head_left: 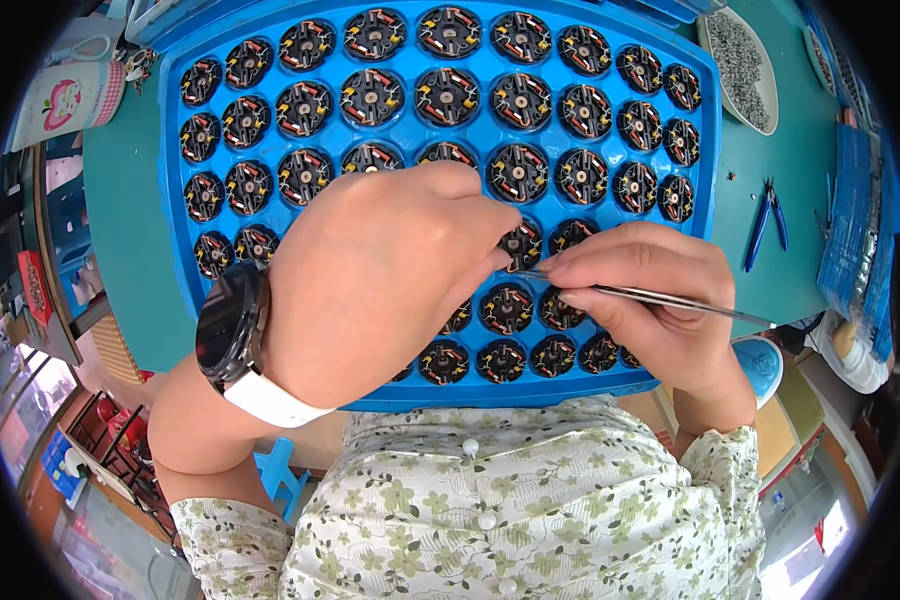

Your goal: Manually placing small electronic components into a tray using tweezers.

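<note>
A large blue tray holds rows of round black parts, each set with small red, yellow and copper-coloured pieces. Over the tray's middle, my left hand has its thumb and forefinger pinched together beside one round black part. Whatever lies between those fingertips is hidden. My right hand grips thin metal tweezers like a pen. Their tips point left, close to my left fingertips and at that same part's near edge. My left hand and forearm cover several parts of the tray.
Blue-handled side cutters lie on the green table, right of the tray. A white bowl full of small metal pieces sits at the far right. Stacked blue trays stand along the right edge. A white container with a picture is far left.
</note>
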Motion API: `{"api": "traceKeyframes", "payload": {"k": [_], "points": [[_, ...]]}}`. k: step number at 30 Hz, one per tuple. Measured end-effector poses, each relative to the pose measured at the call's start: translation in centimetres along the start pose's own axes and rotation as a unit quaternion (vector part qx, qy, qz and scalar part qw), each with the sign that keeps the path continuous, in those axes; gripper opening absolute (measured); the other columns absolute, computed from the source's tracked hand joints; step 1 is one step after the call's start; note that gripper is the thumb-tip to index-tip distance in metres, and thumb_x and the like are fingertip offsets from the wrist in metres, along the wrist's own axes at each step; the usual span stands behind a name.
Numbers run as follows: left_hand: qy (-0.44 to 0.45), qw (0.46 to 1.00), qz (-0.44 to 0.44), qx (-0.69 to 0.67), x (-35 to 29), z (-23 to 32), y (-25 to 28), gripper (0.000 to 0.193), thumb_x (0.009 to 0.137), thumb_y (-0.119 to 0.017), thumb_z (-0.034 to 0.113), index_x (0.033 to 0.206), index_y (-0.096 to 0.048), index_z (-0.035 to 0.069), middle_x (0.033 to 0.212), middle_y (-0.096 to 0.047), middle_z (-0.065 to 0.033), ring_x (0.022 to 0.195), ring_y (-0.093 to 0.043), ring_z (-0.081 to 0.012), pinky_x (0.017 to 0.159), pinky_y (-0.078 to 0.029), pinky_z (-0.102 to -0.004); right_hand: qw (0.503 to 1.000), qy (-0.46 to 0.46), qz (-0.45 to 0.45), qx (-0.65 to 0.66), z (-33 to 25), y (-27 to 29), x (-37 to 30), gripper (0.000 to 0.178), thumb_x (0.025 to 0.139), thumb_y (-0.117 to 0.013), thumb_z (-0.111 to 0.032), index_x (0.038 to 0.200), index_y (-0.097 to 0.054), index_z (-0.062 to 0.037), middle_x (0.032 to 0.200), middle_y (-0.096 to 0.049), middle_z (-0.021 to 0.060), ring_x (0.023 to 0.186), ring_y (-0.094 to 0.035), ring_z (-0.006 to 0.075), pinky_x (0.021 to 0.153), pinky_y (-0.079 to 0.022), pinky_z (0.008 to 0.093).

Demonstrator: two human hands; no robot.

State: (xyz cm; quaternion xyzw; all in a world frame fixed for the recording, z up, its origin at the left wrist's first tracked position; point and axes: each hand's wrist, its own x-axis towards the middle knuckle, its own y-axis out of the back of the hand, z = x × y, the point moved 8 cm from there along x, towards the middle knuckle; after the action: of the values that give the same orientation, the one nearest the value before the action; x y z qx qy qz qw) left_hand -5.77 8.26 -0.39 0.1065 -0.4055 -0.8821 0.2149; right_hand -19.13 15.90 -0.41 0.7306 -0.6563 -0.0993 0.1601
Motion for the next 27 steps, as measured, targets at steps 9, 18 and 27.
{"api": "traceKeyframes", "payload": {"k": [9, 18, 27], "points": [[-0.002, 1.0, -0.006, -0.004, 0.2, 0.1, 0.0, 0.026, 0.078, -0.08, 0.009, 0.103, -0.075, 0.006, 0.077, -0.06, -0.0092, 0.064, -0.061, -0.0277, 0.055, -0.047, -0.0382, 0.977, -0.194, 0.029, 0.085, 2.1, -0.1, -0.4, 0.012, 0.086, -0.078, -0.001, 0.098, -0.077, -0.0014, 0.082, -0.072, 0.0087, 0.066, -0.065, 0.0136, 0.055, -0.049, 0.0259], [0.012, 0.999, -0.001, -0.031, 0.3, 0.2, 0.0, 0.028, 0.076, -0.082, 0.009, 0.102, -0.074, 0.004, 0.074, -0.06, -0.0088, 0.062, -0.062, -0.0248, 0.054, -0.047, -0.0359, 0.997, -0.072, 0.019, 0.009, 0.4, 0.0, -0.1, 0.013, 0.087, -0.076, 0.003, 0.099, -0.078, 0.0011, 0.087, -0.072, 0.0094, 0.056, -0.059, 0.0064, 0.047, -0.042, 0.0197], [0.012, 0.999, 0.006, -0.029, 0.5, 0.3, -0.1, 0.028, 0.075, -0.083, 0.008, 0.101, -0.074, 0.005, 0.072, -0.059, -0.008, 0.061, -0.061, -0.0233, 0.053, -0.046, -0.0346, 0.996, -0.086, 0.014, 0.01, 0.5, 0.5, -0.6, 0.016, 0.083, -0.076, 0.006, 0.099, -0.077, 0.0025, 0.096, -0.076, 0.0148, 0.086, -0.073, 0.0214, 0.074, -0.057, 0.0298]]}}
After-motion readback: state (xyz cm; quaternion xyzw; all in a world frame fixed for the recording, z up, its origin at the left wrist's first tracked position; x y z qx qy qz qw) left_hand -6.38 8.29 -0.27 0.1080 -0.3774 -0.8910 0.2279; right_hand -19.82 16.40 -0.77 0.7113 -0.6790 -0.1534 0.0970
